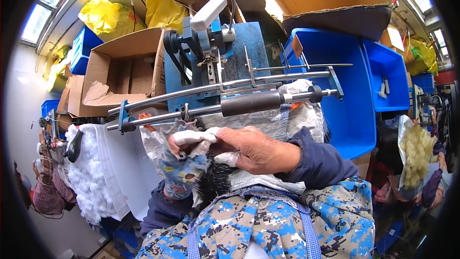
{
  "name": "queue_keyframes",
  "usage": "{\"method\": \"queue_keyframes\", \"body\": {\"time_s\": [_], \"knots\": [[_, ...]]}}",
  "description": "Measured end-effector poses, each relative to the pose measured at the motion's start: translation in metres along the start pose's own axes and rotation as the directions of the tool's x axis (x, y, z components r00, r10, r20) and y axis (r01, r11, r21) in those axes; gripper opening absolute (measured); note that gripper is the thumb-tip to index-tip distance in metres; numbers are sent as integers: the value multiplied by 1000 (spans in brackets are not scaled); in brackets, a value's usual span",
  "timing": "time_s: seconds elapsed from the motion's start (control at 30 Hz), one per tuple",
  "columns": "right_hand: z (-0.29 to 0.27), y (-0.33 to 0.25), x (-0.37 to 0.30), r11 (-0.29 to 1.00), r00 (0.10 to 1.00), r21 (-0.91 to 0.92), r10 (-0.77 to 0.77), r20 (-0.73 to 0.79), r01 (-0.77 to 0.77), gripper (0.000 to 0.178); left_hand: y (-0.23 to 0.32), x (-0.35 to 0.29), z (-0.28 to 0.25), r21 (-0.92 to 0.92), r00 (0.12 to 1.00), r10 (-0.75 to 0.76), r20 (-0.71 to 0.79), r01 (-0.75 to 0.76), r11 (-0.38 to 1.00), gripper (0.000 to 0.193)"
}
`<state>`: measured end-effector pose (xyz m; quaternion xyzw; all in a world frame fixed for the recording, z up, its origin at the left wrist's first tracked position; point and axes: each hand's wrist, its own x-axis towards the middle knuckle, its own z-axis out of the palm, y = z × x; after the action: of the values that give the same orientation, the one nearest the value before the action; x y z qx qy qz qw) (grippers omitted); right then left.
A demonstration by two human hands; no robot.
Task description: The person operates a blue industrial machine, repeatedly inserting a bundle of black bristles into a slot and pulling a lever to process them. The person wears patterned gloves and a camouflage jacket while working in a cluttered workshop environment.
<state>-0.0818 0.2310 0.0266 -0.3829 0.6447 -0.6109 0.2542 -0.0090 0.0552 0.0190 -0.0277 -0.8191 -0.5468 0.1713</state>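
Observation:
My left hand (183,164) wears a worn, patterned blue cloth glove with a hole in it, and white wrapping covers its fingers. My right hand (258,151) is bare apart from white covers on some fingertips. Both hands meet over my lap, fingers closed and touching; whatever lies between them is too small or hidden to make out. Beneath them, black bristle-like fibre (218,182) rests on my lap by a whitish cloth (268,181). Just beyond my hands runs a metal bar with a dark roller (251,103), fixed in front of a blue bench machine (203,43).
An open cardboard box (127,67) stands left of the machine, with large blue bins (352,134) on the right. A white tub (127,163) and a heap of white fluffy fibre (88,177) are at left. Other people (50,187) work at both sides.

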Motion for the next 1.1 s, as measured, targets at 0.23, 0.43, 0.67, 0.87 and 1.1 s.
{"method": "queue_keyframes", "body": {"time_s": [0.23,0.43,0.67,0.87,1.1], "knots": [[-67,14,17,660,956,-743,-134,-260,-109,22,-26,3,-42,316,859,-335,387,218,923,44],[-101,80,90,200,946,-927,-4,-323,-316,15,-55,-10,-35,418,812,-331,481,119,900,28],[-98,95,99,251,940,-912,-21,-340,-324,16,-39,-4,-40,411,840,-333,428,147,900,22],[-98,96,98,227,950,-930,-53,-307,-288,14,-39,-5,-39,401,894,-239,380,73,913,26],[-100,102,99,259,956,-930,-59,-286,-262,12,-10,3,-43,327,946,-88,312,-20,945,22]]}}
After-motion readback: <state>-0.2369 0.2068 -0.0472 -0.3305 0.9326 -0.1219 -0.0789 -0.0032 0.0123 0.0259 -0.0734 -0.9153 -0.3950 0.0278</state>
